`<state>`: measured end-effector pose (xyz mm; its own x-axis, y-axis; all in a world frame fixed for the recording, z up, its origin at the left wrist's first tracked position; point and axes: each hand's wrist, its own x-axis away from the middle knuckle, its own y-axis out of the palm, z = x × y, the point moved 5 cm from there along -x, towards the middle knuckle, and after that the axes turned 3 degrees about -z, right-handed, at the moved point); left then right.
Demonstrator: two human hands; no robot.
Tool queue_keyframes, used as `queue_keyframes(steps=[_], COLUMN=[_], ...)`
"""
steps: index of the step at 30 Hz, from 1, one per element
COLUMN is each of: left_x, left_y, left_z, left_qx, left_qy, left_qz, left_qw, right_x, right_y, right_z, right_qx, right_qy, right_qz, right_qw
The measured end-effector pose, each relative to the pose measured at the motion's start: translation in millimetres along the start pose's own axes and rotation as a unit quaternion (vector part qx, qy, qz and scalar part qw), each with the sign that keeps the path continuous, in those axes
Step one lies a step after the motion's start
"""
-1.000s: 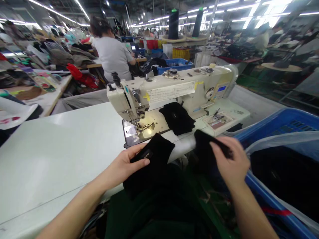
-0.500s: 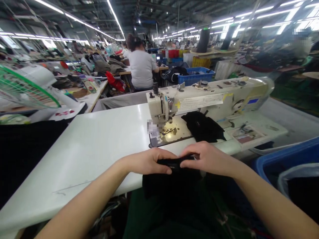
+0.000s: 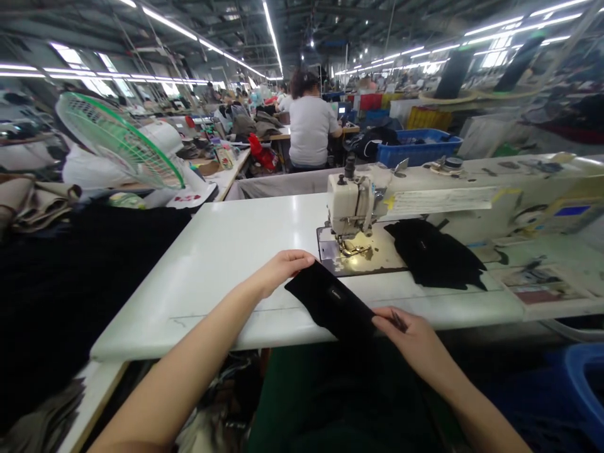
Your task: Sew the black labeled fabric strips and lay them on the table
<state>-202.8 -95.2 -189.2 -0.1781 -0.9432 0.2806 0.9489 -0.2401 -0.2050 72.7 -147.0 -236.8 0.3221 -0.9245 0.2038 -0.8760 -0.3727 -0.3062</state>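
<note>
A black fabric piece [image 3: 325,299] with a small label bearing light lettering is stretched between my hands at the table's front edge. My left hand [image 3: 283,267] pinches its upper left corner. Lower and to the right, my right hand [image 3: 403,330] grips its other end between thumb and fingers. A small dark object, too unclear to name, shows among the right fingers. Just beyond the cloth stands the sewing machine [image 3: 353,207], its presser foot over a worn metal plate [image 3: 377,261]. More black fabric pieces [image 3: 436,255] lie on the machine bed to the right.
A green-rimmed fan [image 3: 123,138] stands at the left, behind dark cloth [image 3: 94,270]. Blue baskets are at the lower right [image 3: 582,377] and behind the machine [image 3: 415,145]. A person in a white shirt [image 3: 311,132] sits ahead. A small parts tray [image 3: 542,283] is at the right.
The hands have moved apart, the left up onto the table and the right lower. The black piece, bunched between them before, is now spread out at a slant. The view has turned left.
</note>
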Motion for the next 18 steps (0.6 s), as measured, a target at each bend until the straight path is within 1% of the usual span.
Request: queue_keyframes(steps=[2,5,7,9,12,14,16,18], left_x=[-14.3,-42.4,-59.8,-72.7,-81.7,-83.1,-82.8,-81.3], left_y=[-2.6,-2.8,1.3,8.3,21.8,30.2,35.7,37.6], left_z=[-1.2,2.2,4.7,6.9,11.7,13.1,11.7,9.3], left_qx=[-0.057,-0.169,-0.207,-0.222,-0.258,-0.291,-0.320,-0.354], left_qy=[0.002,0.048,0.079,0.101,0.152,0.185,0.208,0.224], left_qz=[0.019,0.041,0.039,0.021,-0.008,-0.007,0.022,0.077], left_qw=[0.998,0.984,0.974,0.969,0.954,0.939,0.924,0.905], right_x=[4.5,10.2,13.6,16.7,19.5,20.1,20.2,19.8], right_y=[12.5,32.8,44.4,53.5,61.7,62.2,59.7,57.1], right_z=[4.1,11.0,14.5,17.2,18.8,17.3,13.6,8.4], right_qx=[-0.030,-0.074,-0.098,-0.113,-0.108,-0.082,-0.038,0.013], right_qy=[0.014,0.029,0.018,0.000,-0.039,-0.080,-0.132,-0.190], right_qz=[0.001,0.023,0.059,0.092,0.116,0.131,0.151,0.163], right_qw=[0.999,0.997,0.993,0.989,0.987,0.985,0.979,0.968])
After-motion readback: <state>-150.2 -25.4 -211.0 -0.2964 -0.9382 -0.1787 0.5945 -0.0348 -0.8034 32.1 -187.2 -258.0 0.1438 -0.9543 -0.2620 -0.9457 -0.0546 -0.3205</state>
